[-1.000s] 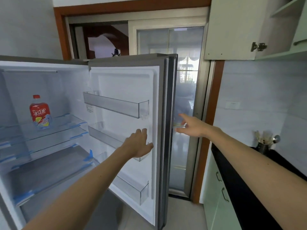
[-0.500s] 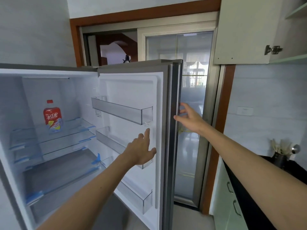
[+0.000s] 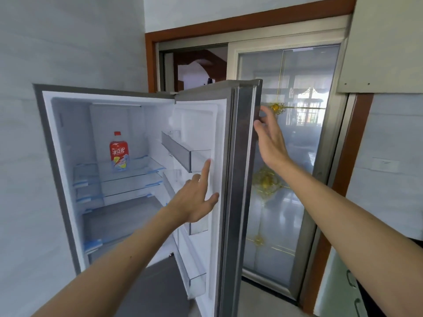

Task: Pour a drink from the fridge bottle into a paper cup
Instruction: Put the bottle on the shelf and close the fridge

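One bottle [image 3: 119, 152], one open fridge door [image 3: 242, 179], four door bins [image 3: 185, 154], two hands [image 3: 194, 202].

Glass sliding door [image 3: 283, 156] w/ gold trim, wall cabinet [image 3: 386, 42] upper right.

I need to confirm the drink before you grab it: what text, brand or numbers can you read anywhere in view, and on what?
Bottle, red label: large white characters, too blurred to read with certainty.
Same label, lower part: smaller print, unreadable.
Wall plate at right: a faint mark, too small to read.
Fridge door and shelves: no text visible.
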Demonstrator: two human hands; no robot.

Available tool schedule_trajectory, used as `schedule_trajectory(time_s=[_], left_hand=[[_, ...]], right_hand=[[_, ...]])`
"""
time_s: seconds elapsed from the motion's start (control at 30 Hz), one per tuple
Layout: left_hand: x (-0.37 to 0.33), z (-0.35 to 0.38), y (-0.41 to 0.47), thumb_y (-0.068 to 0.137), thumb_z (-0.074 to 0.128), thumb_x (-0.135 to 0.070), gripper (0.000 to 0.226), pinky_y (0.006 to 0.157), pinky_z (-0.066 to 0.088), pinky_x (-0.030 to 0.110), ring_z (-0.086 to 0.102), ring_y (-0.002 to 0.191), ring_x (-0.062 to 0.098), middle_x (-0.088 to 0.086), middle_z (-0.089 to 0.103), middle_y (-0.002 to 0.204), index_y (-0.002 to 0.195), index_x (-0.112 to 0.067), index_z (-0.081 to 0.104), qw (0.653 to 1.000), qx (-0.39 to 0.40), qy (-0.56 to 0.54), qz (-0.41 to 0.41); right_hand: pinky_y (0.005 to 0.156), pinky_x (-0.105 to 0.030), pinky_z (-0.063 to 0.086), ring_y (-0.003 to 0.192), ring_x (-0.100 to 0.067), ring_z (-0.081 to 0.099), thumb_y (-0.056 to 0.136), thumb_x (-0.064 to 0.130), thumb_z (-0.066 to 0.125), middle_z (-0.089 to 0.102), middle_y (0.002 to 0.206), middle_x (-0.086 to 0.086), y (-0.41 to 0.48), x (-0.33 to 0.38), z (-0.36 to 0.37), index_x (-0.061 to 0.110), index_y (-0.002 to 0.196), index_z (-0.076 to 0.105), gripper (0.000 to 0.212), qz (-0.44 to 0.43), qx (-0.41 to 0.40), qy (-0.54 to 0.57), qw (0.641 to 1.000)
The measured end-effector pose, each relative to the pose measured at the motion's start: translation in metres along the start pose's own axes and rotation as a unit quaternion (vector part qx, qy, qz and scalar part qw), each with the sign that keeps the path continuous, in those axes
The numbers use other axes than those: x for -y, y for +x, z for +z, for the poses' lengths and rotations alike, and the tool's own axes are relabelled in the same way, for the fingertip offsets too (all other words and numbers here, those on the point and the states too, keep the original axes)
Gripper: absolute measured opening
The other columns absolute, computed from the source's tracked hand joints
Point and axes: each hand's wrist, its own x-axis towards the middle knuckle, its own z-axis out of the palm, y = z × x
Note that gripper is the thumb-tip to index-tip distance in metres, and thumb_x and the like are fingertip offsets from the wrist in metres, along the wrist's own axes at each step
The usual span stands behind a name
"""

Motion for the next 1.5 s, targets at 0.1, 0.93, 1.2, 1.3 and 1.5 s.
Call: schedule_trajectory(time_s=[0.1,0.93,1.2,1.3,1.5], left_hand=[[0.015,-0.017,-0.012,0.097,0.031,-0.055,0.084,0.101,0.041,0.043,0.056,0.114,0.032,0.021,0.051,0.136,0.153,-0.026,-0.024,1.0,-0.025,-0.007,-0.015],[0.167,-0.114,-0.082,0.095,0.037,-0.038,0.078,0.108,0.029,0.028,0.04,0.13,0.016,0.005,0.026,0.16,0.157,-0.015,-0.005,0.971,-0.159,-0.115,-0.133],[0.242,-0.125,-0.087,0.083,0.04,-0.063,0.095,0.114,0.038,0.051,0.039,0.141,0.029,0.002,0.025,0.162,0.155,-0.032,-0.015,0.95,-0.168,-0.201,-0.17],[0.263,-0.128,-0.087,0.082,0.044,-0.063,0.1,0.114,0.037,0.053,0.033,0.144,0.035,0.009,0.017,0.164,0.154,-0.032,-0.019,0.944,-0.179,-0.208,-0.18],[0.297,-0.131,-0.086,0.085,0.05,-0.044,0.101,0.124,0.01,0.036,-0.005,0.15,0.007,-0.011,-0.013,0.164,0.154,-0.022,-0.021,0.934,-0.196,-0.242,-0.175]], right_hand=[[0.084,-0.013,0.043,0.09,0.008,0.053,0.1,0.019,0.037,0.054,0.106,0.02,0.007,0.018,0.025,0.017,0.143,0.039,0.043,-0.037,-0.029,0.043,0.998],[0.116,-0.04,0.021,0.149,-0.022,0.014,0.096,0.048,0.051,0.013,0.164,-0.005,0.016,0.105,0.273,0.03,0.156,0.014,0.073,-0.223,0.08,-0.02,0.971],[0.116,-0.042,0.023,0.148,-0.025,0.01,0.098,0.048,0.049,0.009,0.164,-0.008,0.016,0.128,0.363,0.029,0.157,0.014,0.071,-0.219,0.052,-0.047,0.973],[0.117,-0.047,0.023,0.149,-0.027,0.007,0.099,0.049,0.047,0.005,0.165,-0.008,0.019,0.133,0.391,0.029,0.157,0.012,0.071,-0.212,0.054,-0.072,0.973],[0.118,-0.06,0.018,0.151,-0.031,0.004,0.097,0.061,0.036,-0.001,0.166,-0.008,0.032,0.128,0.439,0.03,0.157,0.006,0.074,-0.219,0.06,-0.175,0.958]])
